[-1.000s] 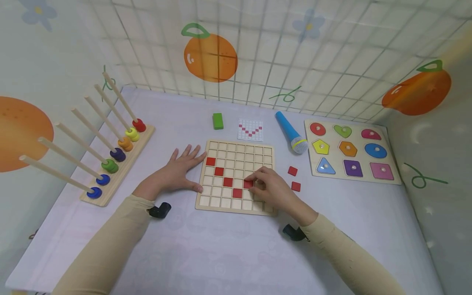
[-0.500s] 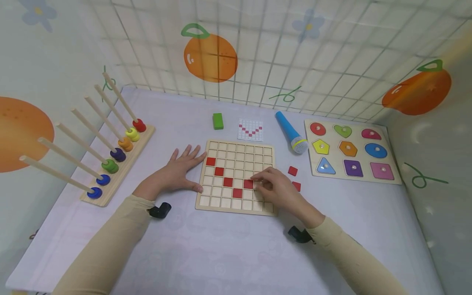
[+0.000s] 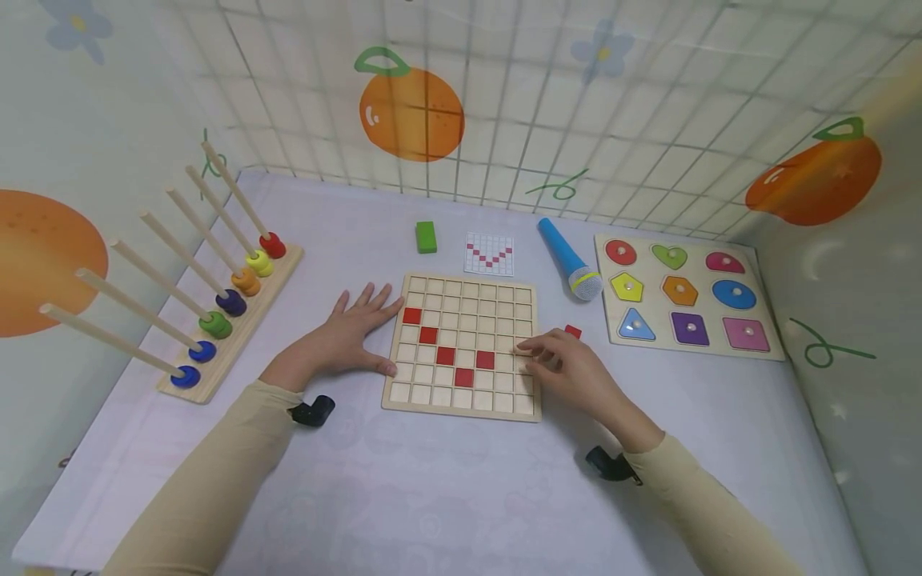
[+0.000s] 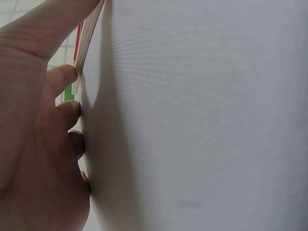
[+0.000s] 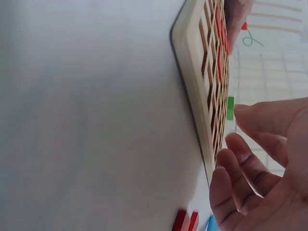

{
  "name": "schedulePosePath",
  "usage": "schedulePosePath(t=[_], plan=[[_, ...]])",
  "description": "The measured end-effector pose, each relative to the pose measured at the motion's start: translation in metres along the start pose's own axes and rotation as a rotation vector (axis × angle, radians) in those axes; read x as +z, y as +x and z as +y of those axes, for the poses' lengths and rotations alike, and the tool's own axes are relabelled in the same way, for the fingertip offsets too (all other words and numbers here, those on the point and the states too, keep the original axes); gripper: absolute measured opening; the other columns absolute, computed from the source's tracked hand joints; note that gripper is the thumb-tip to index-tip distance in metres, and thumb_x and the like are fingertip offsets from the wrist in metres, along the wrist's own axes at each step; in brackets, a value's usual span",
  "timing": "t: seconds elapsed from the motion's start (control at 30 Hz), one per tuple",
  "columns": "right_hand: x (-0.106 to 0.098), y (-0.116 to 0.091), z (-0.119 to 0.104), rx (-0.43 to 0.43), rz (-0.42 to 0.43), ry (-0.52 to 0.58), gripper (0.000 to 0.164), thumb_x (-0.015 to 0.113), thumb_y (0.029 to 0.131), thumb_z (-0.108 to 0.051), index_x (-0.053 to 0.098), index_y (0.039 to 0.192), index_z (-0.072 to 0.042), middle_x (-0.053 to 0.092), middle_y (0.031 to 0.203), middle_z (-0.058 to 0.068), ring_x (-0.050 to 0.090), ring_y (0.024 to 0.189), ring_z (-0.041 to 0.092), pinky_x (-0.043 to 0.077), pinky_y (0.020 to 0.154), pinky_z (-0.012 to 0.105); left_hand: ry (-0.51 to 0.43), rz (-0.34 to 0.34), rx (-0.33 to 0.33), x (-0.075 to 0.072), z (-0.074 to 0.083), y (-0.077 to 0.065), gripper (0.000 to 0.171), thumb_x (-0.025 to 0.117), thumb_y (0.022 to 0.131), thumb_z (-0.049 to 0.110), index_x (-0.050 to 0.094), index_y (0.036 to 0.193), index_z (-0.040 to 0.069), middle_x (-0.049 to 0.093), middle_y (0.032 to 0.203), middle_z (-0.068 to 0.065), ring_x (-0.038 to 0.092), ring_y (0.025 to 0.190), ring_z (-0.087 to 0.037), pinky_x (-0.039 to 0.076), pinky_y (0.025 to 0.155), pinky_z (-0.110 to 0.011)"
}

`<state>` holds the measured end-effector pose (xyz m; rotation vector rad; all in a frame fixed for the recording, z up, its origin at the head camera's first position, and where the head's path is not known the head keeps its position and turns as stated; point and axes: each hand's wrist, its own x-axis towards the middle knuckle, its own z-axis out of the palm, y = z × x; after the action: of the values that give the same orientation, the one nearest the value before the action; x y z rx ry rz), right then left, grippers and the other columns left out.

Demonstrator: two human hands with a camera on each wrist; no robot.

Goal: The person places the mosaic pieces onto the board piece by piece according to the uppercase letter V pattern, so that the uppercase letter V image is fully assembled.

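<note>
A square wooden grid board (image 3: 504, 404) lies mid-table, with several red square tiles (image 3: 464, 377) set in its cells in a diagonal that turns up at the right. My left hand (image 3: 334, 336) is spread flat at the board's left edge, thumb and forefinger against its side. Over the right part of the board hovers my right hand (image 3: 569, 368), its fingers loosely bent and nothing between thumb and fingertips. Past it a loose red tile (image 3: 573, 331) peeks out; the right wrist view shows two loose red tiles (image 5: 179, 221) beyond the fingers.
Behind the board lie a green block (image 3: 426, 238), a pattern card (image 3: 489, 254) and a blue toy microphone (image 3: 565, 256). A knobbed shape puzzle (image 3: 651, 320) is at the right. Pegs with coloured rings stand on a wooden base (image 3: 266, 300) at the left.
My right hand has let go of a red tile, now lying in its cell, and moved right across the board, now covering one loose tile. My left hand has stayed put.
</note>
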<state>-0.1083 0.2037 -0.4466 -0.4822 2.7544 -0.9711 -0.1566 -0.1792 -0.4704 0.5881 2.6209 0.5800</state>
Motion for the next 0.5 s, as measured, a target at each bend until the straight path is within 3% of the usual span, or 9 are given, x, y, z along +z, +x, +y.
schedulePosePath(t=[0.2,0.5], plan=[[-0.010,-0.007,0.011,0.008,0.036,-0.035,0.029,0.074,0.091,-0.011,0.074,0.120,-0.014,0.064,0.100,0.001,0.059,0.088,0.019,0.053,0.074,0.033,-0.005,-0.004,0.000,-0.001,0.001,-0.001,0.121,0.086,0.071,0.060,0.019,0.164,0.020,0.003,0.171,-0.009,-0.011,0.156,-0.032,-0.014,0.122,-0.055],[-0.022,-0.017,0.027,0.089,0.058,-0.071,0.031,0.075,0.091,-0.011,0.073,0.122,-0.013,0.062,0.099,0.004,0.057,0.083,0.020,0.053,0.071,0.030,0.001,-0.004,-0.007,-0.001,0.002,-0.001,0.121,0.086,0.072,0.059,0.019,0.164,0.020,0.002,0.171,-0.009,-0.012,0.156,-0.032,-0.014,0.122,-0.055]])
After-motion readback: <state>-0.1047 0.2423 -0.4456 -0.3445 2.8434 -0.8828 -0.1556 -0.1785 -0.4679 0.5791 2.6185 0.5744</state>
